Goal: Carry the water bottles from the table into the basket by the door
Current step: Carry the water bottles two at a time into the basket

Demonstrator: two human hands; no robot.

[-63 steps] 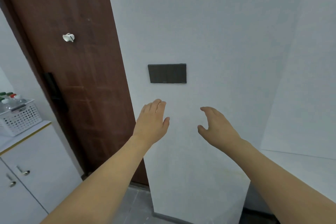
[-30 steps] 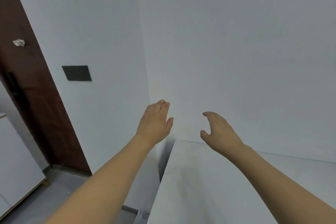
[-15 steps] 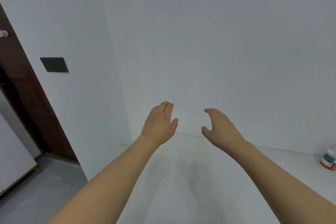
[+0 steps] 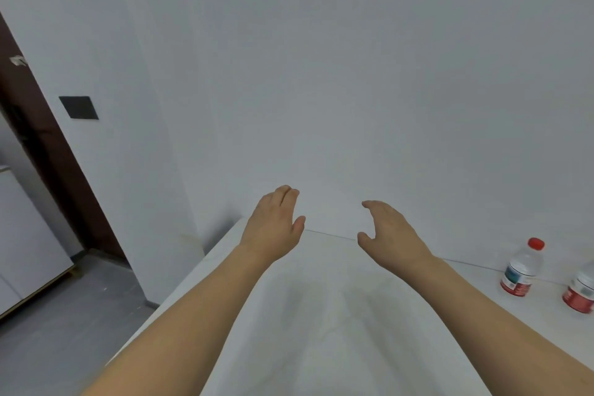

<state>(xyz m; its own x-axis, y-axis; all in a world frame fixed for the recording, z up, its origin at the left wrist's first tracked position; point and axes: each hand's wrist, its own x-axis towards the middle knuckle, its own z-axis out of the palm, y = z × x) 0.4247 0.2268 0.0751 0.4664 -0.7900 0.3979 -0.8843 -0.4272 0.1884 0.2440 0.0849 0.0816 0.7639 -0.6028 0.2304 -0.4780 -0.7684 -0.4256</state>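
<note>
Both hands empty over bench (image 4: 321, 331): left hand (image 4: 273, 225) flat, fingers straight; right hand (image 4: 390, 235) loosely cupped, thumb apart. Two water bottles left on bench at far right, upright: red-capped bottle (image 4: 521, 268), second bottle (image 4: 581, 292) cut by frame edge. Basket out of view; count already moved unknown. Labels red, white and teal; print too small to read.
</note>
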